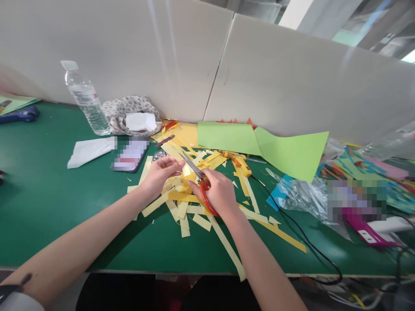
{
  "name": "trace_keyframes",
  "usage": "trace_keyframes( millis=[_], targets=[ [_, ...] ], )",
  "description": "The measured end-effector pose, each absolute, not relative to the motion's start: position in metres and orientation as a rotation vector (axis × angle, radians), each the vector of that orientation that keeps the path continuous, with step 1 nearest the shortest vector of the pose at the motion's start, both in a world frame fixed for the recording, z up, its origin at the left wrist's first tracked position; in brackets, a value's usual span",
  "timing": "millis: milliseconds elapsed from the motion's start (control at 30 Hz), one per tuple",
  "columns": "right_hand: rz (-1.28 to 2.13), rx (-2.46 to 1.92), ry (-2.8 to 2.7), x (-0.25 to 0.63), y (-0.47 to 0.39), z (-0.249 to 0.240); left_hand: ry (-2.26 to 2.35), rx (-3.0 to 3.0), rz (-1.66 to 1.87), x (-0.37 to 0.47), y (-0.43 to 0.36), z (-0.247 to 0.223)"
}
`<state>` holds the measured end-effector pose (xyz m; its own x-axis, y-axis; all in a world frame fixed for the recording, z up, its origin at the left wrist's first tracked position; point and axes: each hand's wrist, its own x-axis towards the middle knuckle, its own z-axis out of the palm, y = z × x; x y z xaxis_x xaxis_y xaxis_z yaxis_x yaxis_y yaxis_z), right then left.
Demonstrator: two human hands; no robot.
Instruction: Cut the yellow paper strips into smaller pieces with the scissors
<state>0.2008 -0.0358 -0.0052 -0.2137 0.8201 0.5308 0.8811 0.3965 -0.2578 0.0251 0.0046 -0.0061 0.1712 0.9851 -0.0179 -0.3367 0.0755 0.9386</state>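
My right hand [221, 190] is closed round the orange-red handles of a pair of scissors [207, 198]. Their metal blades point up and to the left, towards the fingertips of my left hand [160, 173]. That hand pinches a pale yellow paper strip [172, 151] close by the blades; the exact spot where the fingers meet the paper is partly hidden. Beneath both hands lies a loose heap of cut yellow paper strips [184, 224], pale and deeper yellow mixed. Just beyond the right hand, a yellow glue gun [241, 165] rests among the scraps.
Light green paper sheets [227, 137] lean along the partition. A water bottle [86, 101], a spotted cloth pouch [131, 108], a tissue [91, 151] and a phone [131, 153] stand or lie at left. Rightward are a black cable [300, 229], clear plastic [301, 196] and a magenta power strip [365, 229].
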Motion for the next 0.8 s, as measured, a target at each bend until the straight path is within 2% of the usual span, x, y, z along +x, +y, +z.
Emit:
trace_keyframes(
  millis=[467, 567, 800],
  targets=[
    [-0.034, -1.435, -2.010, 0.202, -0.033, -0.007, 0.829, 1.040, 1.115, 0.027, 0.000, -0.007],
    [0.115, -1.461, -1.876, 0.203, -0.034, -0.001, 0.847, 1.018, 1.092, 0.029, -0.002, -0.007],
    [0.694, -1.338, -1.582, 0.195, -0.043, 0.017, 0.937, 0.993, 1.084, 0.030, -0.001, -0.006]
  ],
)
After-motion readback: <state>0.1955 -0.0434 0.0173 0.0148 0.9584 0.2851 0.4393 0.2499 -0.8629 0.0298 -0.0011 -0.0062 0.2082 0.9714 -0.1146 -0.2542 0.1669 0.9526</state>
